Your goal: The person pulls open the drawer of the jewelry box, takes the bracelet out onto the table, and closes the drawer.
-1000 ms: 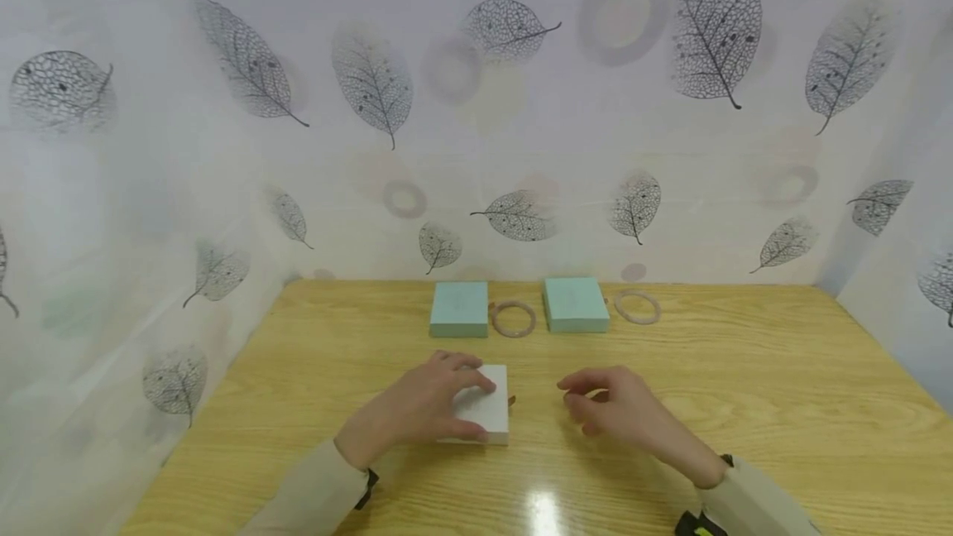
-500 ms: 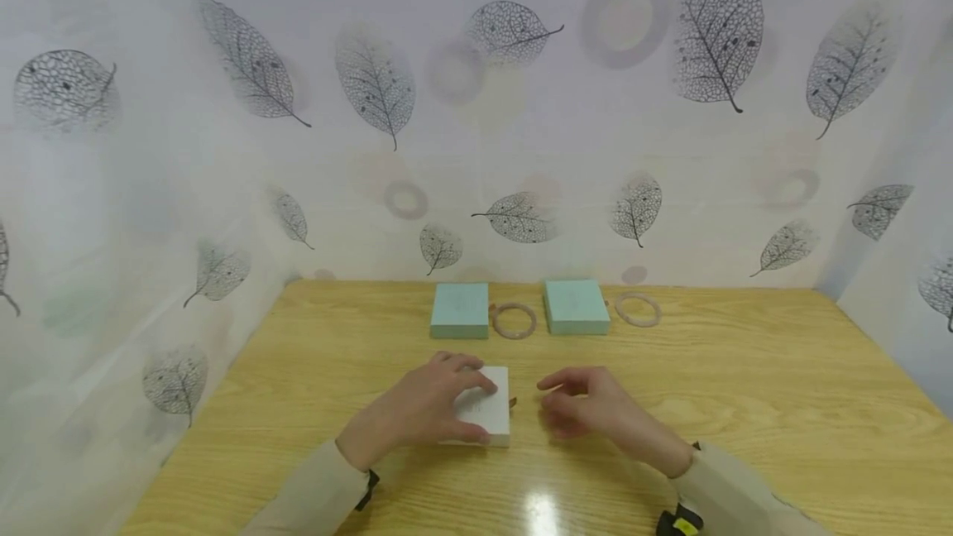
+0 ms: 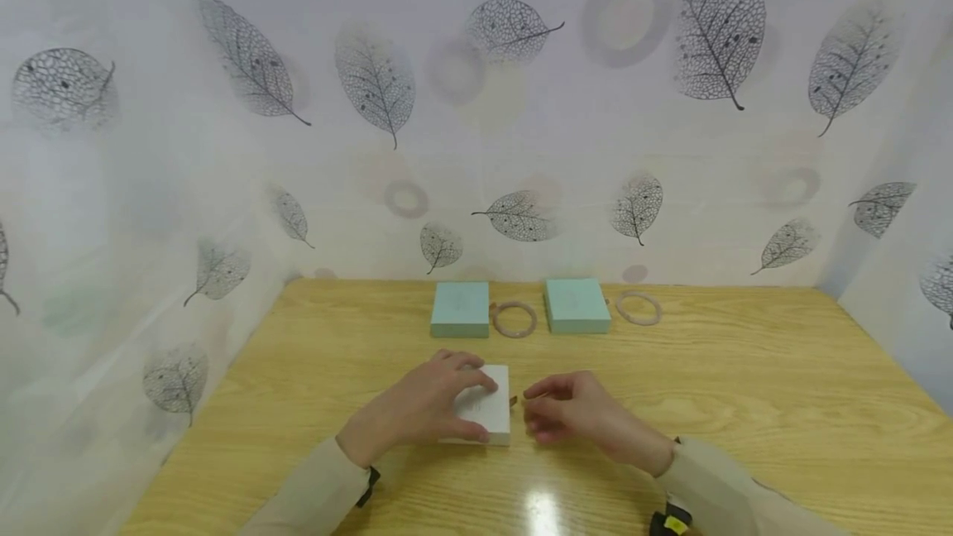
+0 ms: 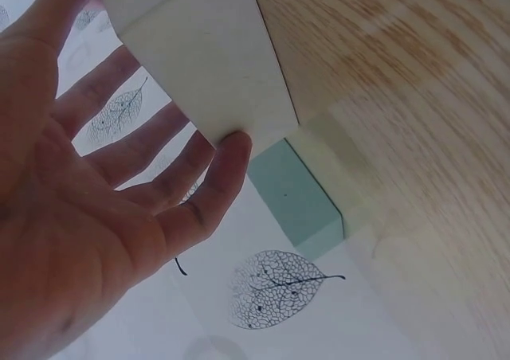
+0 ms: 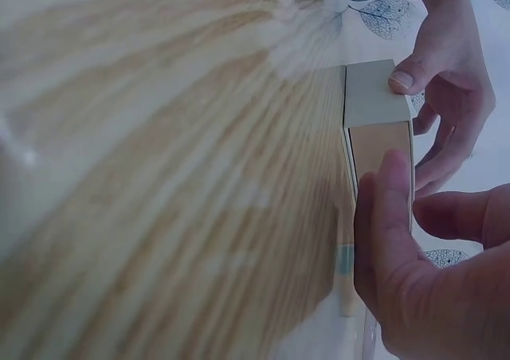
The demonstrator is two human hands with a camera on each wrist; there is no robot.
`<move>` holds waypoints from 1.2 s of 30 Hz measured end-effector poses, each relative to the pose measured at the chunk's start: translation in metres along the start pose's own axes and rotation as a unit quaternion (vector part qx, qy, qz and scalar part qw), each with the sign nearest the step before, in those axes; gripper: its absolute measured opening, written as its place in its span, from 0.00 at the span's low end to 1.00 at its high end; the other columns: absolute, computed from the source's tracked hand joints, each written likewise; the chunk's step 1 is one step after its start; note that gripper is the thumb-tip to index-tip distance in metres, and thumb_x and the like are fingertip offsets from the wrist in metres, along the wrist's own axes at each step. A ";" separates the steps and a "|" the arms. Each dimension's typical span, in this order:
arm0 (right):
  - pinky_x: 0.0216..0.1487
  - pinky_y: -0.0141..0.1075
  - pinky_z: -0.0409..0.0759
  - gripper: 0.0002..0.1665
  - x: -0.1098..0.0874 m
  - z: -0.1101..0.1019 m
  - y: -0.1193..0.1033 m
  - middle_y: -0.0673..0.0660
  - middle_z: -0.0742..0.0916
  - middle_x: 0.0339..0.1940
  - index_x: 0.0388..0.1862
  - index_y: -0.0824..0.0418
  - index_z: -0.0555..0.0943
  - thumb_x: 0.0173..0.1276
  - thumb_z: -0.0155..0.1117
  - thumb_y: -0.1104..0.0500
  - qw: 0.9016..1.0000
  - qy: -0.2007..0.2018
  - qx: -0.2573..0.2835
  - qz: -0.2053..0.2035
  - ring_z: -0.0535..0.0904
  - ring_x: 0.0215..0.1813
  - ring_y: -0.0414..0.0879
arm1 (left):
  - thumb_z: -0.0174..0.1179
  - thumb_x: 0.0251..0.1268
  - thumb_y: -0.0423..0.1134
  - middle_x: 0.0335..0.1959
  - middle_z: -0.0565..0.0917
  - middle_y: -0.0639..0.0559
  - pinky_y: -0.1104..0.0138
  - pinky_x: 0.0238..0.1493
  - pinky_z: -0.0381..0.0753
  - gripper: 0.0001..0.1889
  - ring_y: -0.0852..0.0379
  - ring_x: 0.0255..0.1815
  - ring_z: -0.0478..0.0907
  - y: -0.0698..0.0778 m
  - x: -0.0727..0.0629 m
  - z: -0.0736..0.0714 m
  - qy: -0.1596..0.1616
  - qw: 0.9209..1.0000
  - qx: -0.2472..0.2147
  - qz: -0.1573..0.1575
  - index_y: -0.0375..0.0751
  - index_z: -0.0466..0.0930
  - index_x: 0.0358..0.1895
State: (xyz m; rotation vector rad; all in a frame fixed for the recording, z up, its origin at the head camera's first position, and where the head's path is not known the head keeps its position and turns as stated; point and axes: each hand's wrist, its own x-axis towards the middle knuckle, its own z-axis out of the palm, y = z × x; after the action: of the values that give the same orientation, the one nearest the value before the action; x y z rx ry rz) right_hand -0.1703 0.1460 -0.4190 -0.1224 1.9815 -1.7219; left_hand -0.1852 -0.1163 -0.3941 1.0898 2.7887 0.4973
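A flat white box (image 3: 487,412) lies on the table in the head view, with a small brown tab (image 3: 513,401) poking out of its right side. My left hand (image 3: 417,404) grips the box from the left, thumb at the near side and fingers across the top toward the far side. In the left wrist view, the white box (image 4: 199,57) shows one fingertip bent over its edge. My right hand (image 3: 569,412) is just right of the tab, fingers loosely bent and holding nothing. The right wrist view shows the box's pinkish-tan end face (image 5: 378,145) partly behind my right fingers.
Two mint-green boxes, the left one (image 3: 460,310) and the right one (image 3: 577,306), stand at the back of the wooden table (image 3: 744,370). Beside each lies a ring-shaped bangle: one (image 3: 496,332) at left, another (image 3: 638,322) at right. A leaf-patterned curtain (image 3: 521,147) encloses the table.
My right hand has moved left, from well right of the white box to close beside its tab. The left hand and the box have stayed in place.
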 end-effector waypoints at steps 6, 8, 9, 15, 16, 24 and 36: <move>0.45 0.36 0.90 0.21 0.003 0.002 -0.002 0.62 0.91 0.45 0.61 0.73 0.78 0.75 0.63 0.61 1.000 -0.007 0.013 0.011 0.89 0.41 0.45 | 0.74 0.56 0.59 0.69 0.78 0.44 0.49 0.68 0.78 0.29 0.43 0.68 0.73 0.000 0.001 0.000 0.000 1.000 -0.002 0.003 0.51 0.83 0.59; 0.45 0.35 0.90 0.21 0.004 0.004 -0.003 0.62 0.91 0.45 0.61 0.73 0.78 0.75 0.63 0.61 1.000 -0.007 0.014 0.012 0.89 0.41 0.45 | 0.74 0.55 0.58 0.69 0.78 0.43 0.49 0.68 0.78 0.29 0.43 0.68 0.73 0.000 0.002 0.000 0.001 1.000 -0.002 0.006 0.51 0.84 0.59; 0.45 0.36 0.90 0.21 0.005 0.004 -0.004 0.62 0.90 0.45 0.60 0.73 0.78 0.75 0.63 0.61 1.000 -0.007 0.015 0.012 0.89 0.41 0.45 | 0.74 0.55 0.58 0.68 0.78 0.43 0.49 0.68 0.78 0.29 0.43 0.68 0.73 0.000 0.002 0.000 0.001 1.000 -0.002 0.006 0.51 0.84 0.59; 0.45 0.35 0.90 0.19 0.008 0.008 -0.005 0.63 0.90 0.46 0.58 0.74 0.78 0.75 0.63 0.63 1.000 -0.007 0.018 0.011 0.89 0.41 0.45 | 0.74 0.56 0.58 0.69 0.78 0.43 0.49 0.68 0.78 0.29 0.43 0.68 0.73 0.001 0.002 -0.001 -0.004 1.000 -0.009 0.003 0.50 0.84 0.59; 0.44 0.35 0.90 0.19 0.009 0.009 -0.006 0.62 0.90 0.46 0.58 0.74 0.78 0.75 0.63 0.63 1.000 -0.007 0.017 0.011 0.89 0.41 0.45 | 0.74 0.56 0.58 0.69 0.78 0.43 0.49 0.68 0.77 0.29 0.44 0.68 0.72 0.001 0.002 -0.001 -0.006 1.000 -0.012 0.004 0.50 0.84 0.59; 0.43 0.34 0.89 0.16 0.008 0.012 -0.008 0.62 0.89 0.43 0.56 0.74 0.79 0.76 0.61 0.64 1.000 0.006 0.012 0.018 0.89 0.42 0.46 | 0.75 0.56 0.57 0.69 0.78 0.44 0.50 0.68 0.77 0.29 0.44 0.69 0.72 0.004 0.006 0.001 -0.007 1.000 -0.026 0.010 0.50 0.84 0.59; 0.41 0.36 0.90 0.13 0.004 0.008 -0.007 0.62 0.90 0.42 0.52 0.73 0.81 0.76 0.61 0.64 0.999 0.039 -0.019 0.015 0.88 0.39 0.45 | 0.74 0.56 0.59 0.66 0.80 0.43 0.51 0.64 0.79 0.28 0.45 0.65 0.75 0.010 0.013 0.007 0.010 1.000 -0.001 0.027 0.51 0.84 0.58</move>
State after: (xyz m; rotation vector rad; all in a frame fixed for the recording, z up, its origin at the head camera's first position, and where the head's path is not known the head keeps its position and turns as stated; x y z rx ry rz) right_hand -0.1725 0.1357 -0.4143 -0.0388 2.0628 -1.6957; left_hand -0.1864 -0.0989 -0.3970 1.1700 2.7813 0.5190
